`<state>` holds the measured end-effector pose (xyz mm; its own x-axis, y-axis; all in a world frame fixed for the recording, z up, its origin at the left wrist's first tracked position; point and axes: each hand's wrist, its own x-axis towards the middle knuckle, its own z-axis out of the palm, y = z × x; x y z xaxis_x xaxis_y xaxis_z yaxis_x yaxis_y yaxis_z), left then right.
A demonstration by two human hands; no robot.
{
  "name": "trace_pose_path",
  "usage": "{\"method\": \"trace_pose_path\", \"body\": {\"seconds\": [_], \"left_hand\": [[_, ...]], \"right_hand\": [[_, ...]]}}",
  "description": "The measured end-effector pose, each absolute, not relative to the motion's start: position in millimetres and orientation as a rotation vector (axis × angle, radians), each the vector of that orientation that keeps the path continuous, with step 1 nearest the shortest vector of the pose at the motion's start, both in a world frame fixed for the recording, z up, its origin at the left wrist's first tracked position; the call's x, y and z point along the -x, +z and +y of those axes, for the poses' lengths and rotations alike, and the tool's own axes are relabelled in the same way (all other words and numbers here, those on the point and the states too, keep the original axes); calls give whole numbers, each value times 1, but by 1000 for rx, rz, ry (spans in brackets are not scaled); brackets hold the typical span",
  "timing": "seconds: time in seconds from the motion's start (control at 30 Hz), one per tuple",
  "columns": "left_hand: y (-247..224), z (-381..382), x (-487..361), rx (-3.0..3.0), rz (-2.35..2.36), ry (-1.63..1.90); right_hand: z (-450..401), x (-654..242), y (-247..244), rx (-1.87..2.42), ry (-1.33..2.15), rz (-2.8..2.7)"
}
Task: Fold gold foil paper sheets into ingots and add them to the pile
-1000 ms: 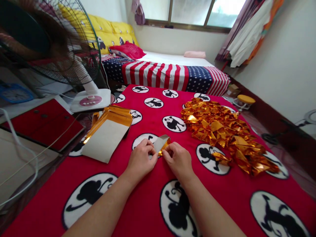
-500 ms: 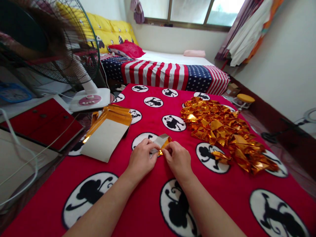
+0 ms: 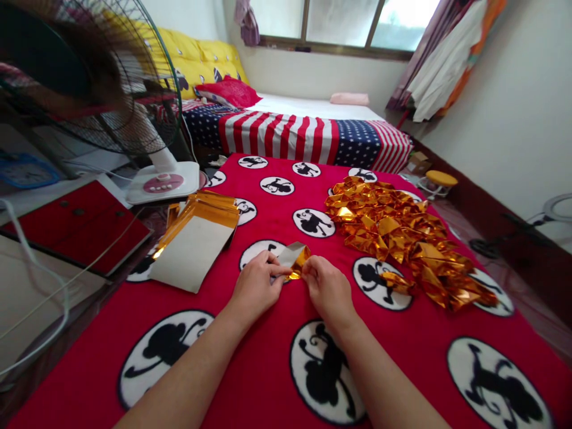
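Note:
Between my two hands is a small sheet of gold foil paper (image 3: 295, 255), partly folded, its pale back and shiny gold side both showing. My left hand (image 3: 259, 281) grips its left part, with the index finger lying along the fold. On the right edge, my right hand (image 3: 328, 290) pinches the paper between thumb and fingers. To the left lies a stack of flat foil sheets (image 3: 194, 247), pale side up on top with gold edges showing. A large heap of folded gold foil pieces (image 3: 393, 223) spreads over the right side, and one loose folded piece (image 3: 397, 282) lies just before it.
A red blanket (image 3: 263, 369) with monkey prints covers the surface. At the left a fan (image 3: 165, 179) runs beside a red-topped box (image 3: 78, 220). Behind is a bed with a flag-patterned cover (image 3: 286, 137). A yellow stool (image 3: 441, 178) stands at the far right.
My left index finger has stretched across the fold, and my right hand has shifted slightly right. More of the paper's gold side shows between them.

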<state>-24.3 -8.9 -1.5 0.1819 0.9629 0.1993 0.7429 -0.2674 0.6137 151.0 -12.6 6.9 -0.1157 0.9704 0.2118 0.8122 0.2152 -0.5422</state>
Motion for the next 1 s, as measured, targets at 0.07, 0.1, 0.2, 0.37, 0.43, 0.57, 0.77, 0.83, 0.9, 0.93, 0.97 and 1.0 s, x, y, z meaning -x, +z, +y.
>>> {"method": "trace_pose_path", "body": {"seconds": [0.07,0.1,0.2,0.37,0.43,0.57,0.77,0.83,0.9,0.93,0.97,1.0], "left_hand": [[-2,-8,25,-2085,1602,783],[-1,-8,25,-2081,1601,781],[-1,-7,24,-2072,1599,793],[-1,-7,24,-2078,1596,807],[-1,-8,24,-2069,1600,805],[-1,-8,24,-2062,1591,809],[1,-8,24,-2060,1584,821],[0,-7,24,-2050,1587,821],[-2,-6,25,-2035,1574,825],[-3,-6,25,-2029,1566,844],[-4,-5,26,-2024,1562,882],[-5,-4,27,-2019,1565,936]], "right_hand": [[-16,-150,8,1649,326,-2027],[-18,-149,8,1648,288,-2056],[-25,-143,6,1635,182,-2126],[-35,-136,4,1529,59,-2099],[-36,-135,5,1499,26,-2023],[-35,-137,2,1486,45,-1892],[-34,-135,-2,1470,164,-1934],[-34,-134,-1,1490,145,-1969],[-35,-133,1,1495,123,-2021],[-35,-133,1,1494,118,-2047],[-34,-133,1,1490,118,-2067],[-34,-134,0,1482,124,-2081]]}}
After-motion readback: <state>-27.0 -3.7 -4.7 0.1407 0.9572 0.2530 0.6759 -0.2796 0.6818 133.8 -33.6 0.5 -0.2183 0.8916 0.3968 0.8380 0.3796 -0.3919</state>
